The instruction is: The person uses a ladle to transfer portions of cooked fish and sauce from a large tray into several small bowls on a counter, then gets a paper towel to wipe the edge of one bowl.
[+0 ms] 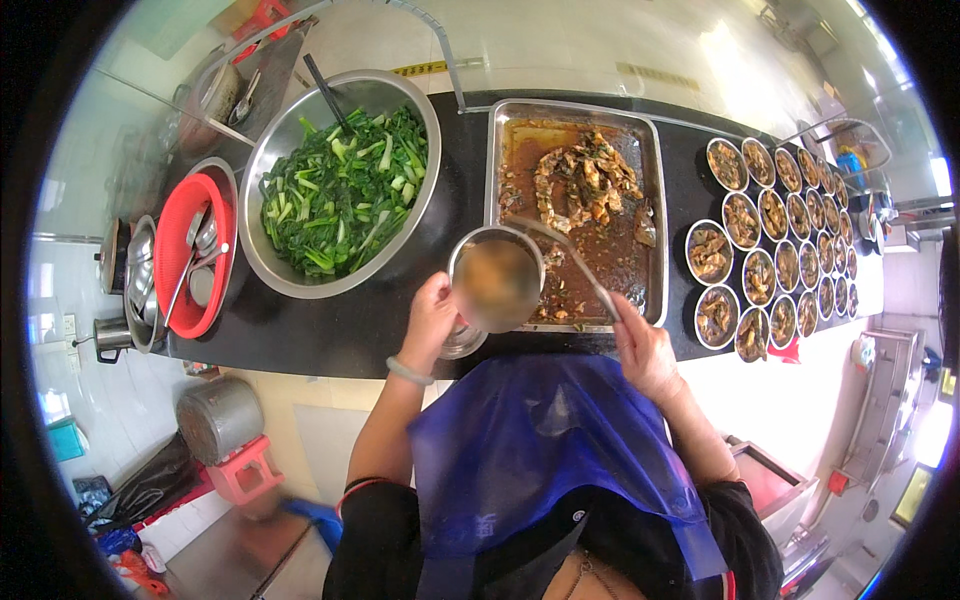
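Note:
My left hand [433, 315] holds a round metal bowl [496, 279] by its left side; its contents are blurred, brownish food. Just below it, another metal bowl [463, 343] shows in part. In my right hand [645, 349] is the handle of a metal serving utensil [581, 262], whose far end reaches to the held bowl's upper rim. Behind and right of the bowl lies a steel tray [662, 225] with chopped, sauced meat or fish [589, 180] in brown sauce. Many small bowls filled with similar food [759, 276] stand in rows on the right.
A large steel basin [251, 225] of cooked leafy greens with a black utensil [326, 94] stands on the left of the black counter [337, 337]. Beside it is a red plastic basket [169, 255] holding utensils. A clear guard frame [450, 60] rises along the far edge.

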{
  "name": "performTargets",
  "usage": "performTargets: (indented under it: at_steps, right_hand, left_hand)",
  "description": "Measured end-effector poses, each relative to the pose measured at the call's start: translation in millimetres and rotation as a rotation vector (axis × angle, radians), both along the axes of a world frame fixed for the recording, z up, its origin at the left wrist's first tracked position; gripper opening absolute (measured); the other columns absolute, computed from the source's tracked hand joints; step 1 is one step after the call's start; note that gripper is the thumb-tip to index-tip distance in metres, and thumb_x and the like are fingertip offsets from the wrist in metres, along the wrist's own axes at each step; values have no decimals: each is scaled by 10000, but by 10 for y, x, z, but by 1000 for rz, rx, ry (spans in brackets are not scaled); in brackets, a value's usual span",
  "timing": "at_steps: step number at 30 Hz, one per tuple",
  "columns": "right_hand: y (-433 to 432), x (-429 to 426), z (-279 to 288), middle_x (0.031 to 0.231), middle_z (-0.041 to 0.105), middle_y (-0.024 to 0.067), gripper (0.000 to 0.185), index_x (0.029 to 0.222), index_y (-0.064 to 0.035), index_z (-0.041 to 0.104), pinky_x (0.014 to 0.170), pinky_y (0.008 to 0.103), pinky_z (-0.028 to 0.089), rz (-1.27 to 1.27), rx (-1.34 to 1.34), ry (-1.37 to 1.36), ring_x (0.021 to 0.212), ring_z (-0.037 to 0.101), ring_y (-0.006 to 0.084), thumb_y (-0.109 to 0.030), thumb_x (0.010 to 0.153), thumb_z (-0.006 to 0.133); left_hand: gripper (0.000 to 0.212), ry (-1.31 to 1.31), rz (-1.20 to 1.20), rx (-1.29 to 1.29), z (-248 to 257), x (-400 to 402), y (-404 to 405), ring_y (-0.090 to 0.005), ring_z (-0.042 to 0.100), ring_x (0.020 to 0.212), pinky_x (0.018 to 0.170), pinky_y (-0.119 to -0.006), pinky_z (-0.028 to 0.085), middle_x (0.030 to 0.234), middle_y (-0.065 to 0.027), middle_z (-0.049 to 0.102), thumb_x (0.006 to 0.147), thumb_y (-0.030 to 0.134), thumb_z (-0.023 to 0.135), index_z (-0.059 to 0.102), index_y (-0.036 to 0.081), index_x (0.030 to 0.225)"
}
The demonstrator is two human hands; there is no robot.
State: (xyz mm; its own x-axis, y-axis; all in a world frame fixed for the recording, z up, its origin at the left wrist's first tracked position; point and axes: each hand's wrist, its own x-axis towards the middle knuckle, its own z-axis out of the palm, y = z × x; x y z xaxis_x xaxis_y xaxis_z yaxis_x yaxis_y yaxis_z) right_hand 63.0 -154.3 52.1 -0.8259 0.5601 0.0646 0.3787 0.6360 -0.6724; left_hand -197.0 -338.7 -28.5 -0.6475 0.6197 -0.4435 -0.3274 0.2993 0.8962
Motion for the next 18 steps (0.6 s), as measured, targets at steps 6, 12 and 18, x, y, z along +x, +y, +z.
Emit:
performTargets:
  at_steps: [6,12,18]
  right_hand:
    - [462,27,-209,839,657,268,338,1266,-55,557,678,498,531,-201,-107,-173,799,657,443,-175,951,532]
    - [423,-1,-294,673,530,-2,349,1280,1,564,547,268,435,-182,-449,-181,591,500,87,-174,989,481]
    - [283,105,-351,671,506,-19,361,1297,-7,561,554,270,423,-57,-603,-288,599,487,93,-176,993,467]
  left_hand:
    - [119,-25,180,-38,99,25,-558,-74,588,633,520,-214,485,774,-26,621,924,94,583,528,55,825]
    - [159,-21,274,-55,54,116,-878,-55,596,645,532,-198,490,762,-14,630,945,164,605,521,78,841]
    - [173,-10,272,-20,50,161,-871,-54,591,635,534,-196,489,764,-14,630,951,183,604,518,80,842]
